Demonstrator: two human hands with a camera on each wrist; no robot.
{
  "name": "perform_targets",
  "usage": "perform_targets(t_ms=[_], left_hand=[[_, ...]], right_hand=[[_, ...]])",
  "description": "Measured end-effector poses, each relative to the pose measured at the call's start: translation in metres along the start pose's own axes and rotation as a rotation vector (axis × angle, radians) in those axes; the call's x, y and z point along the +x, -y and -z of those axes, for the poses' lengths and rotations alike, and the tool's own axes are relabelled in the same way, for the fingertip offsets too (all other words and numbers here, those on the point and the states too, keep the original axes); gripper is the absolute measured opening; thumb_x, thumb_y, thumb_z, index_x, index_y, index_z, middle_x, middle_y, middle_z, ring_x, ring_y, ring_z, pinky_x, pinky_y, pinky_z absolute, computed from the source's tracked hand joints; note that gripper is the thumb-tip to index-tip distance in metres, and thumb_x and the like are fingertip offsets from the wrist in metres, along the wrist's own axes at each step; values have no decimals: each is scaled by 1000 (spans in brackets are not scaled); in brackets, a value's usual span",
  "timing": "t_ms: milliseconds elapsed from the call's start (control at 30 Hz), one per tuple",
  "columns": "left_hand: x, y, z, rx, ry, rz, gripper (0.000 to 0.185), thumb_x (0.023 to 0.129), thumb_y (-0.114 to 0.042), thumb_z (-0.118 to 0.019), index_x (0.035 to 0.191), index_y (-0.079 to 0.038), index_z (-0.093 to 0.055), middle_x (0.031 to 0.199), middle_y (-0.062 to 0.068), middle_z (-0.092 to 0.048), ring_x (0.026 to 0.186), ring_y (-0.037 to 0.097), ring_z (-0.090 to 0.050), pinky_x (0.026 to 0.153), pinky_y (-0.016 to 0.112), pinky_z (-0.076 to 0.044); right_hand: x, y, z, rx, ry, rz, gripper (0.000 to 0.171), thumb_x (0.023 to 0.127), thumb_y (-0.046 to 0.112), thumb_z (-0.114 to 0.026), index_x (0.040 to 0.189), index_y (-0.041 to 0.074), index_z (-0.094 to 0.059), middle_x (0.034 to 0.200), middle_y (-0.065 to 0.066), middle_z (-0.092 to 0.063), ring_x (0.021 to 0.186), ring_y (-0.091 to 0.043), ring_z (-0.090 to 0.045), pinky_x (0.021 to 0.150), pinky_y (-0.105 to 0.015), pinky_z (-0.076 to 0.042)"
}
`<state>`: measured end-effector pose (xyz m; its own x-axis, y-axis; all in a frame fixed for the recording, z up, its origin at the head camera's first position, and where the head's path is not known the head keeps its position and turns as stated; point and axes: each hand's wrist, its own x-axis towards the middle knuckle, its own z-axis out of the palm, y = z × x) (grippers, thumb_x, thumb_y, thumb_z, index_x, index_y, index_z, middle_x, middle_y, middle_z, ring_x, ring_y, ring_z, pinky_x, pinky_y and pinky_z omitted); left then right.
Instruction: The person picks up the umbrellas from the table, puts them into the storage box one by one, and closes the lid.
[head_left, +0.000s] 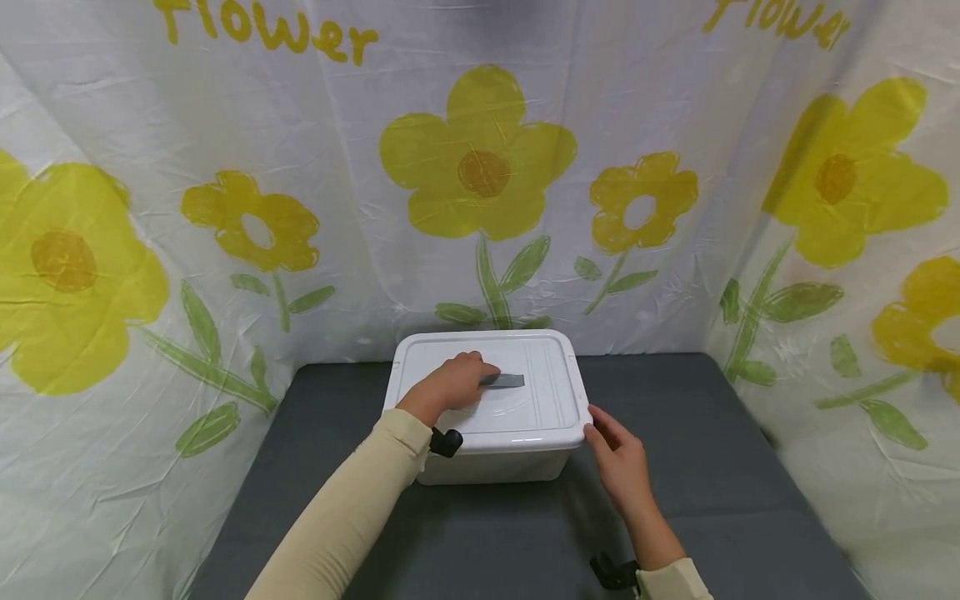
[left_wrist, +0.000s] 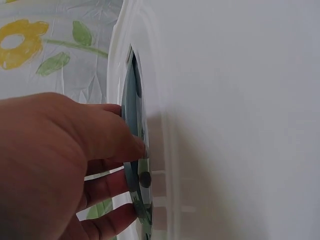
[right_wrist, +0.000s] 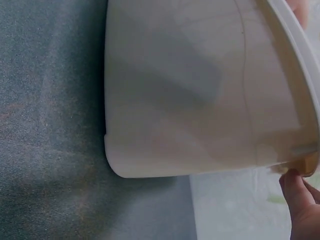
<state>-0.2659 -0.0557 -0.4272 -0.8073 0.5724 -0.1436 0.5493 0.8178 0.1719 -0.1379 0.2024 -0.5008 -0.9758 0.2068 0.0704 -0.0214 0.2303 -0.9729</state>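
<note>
Grip check: your left hand [head_left: 448, 385] has its fingers curled round the flat grey handle [head_left: 504, 381] in the middle of the white ribbed plastic lid [head_left: 540, 400]. Your right hand [head_left: 619, 460] isn't clenched; its loose fingertips touch the lid's near right corner, probably to steady it. The lid sits on the white rectangular plastic storage box [head_left: 491, 467], mid-table on the dark grey felt-like table cover [head_left: 712, 467]. Count: one box, one lid, one handle, two hands.

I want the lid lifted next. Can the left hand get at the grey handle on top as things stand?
Probably yes: the left hand already lies on the lid, fingers curled at the grey handle, nothing between.
</note>
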Motion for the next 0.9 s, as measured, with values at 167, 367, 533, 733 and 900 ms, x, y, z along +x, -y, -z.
perform_targets(t_ms=[167, 367, 533, 733, 900], left_hand=[[0, 2, -2, 3, -5, 5, 45, 95, -7, -51, 137, -19, -56, 122, 13, -57, 111, 29, -53, 96, 46, -44], [-2, 1, 0, -5, 1, 15, 46, 95, -6, -50, 138, -19, -55, 123, 14, -56, 112, 30, -53, 97, 46, -43], [-2, -1, 2, -10, -2, 27, 46, 94, -4, -49, 138, -19, -56, 123, 14, -56, 112, 29, -53, 98, 46, -43], [-4, -1, 2, -19, -4, 38, 46, 94, -4, -48, 138, -17, -55, 125, 15, -56, 115, 31, -52, 99, 46, -42], [-7, 4, -1, -35, -31, -9, 45, 97, -7, -46, 141, -13, -51, 130, 14, -55, 120, 28, -53, 102, 42, -42]], right_hand=[[-2, 0, 0, 11, 52, -16, 59, 88, 34, -68, 141, 15, -50, 143, -10, -52, 130, -23, -51, 88, -9, -42], [-1, -2, 0, 18, 74, -4, 63, 88, 35, -68, 144, 16, -47, 146, -9, -49, 131, -20, -48, 89, -10, -42], [0, -3, 0, 12, 73, 4, 63, 88, 35, -67, 145, 16, -46, 147, -9, -48, 133, -20, -47, 90, -10, -41], [1, -4, 0, -3, 86, 28, 61, 90, 34, -65, 145, 15, -46, 146, -11, -48, 133, -22, -47, 90, -8, -40], [5, -2, 7, -115, 95, 88, 53, 94, 33, -60, 142, 14, -49, 142, -14, -52, 132, -27, -49, 97, -21, -45]])
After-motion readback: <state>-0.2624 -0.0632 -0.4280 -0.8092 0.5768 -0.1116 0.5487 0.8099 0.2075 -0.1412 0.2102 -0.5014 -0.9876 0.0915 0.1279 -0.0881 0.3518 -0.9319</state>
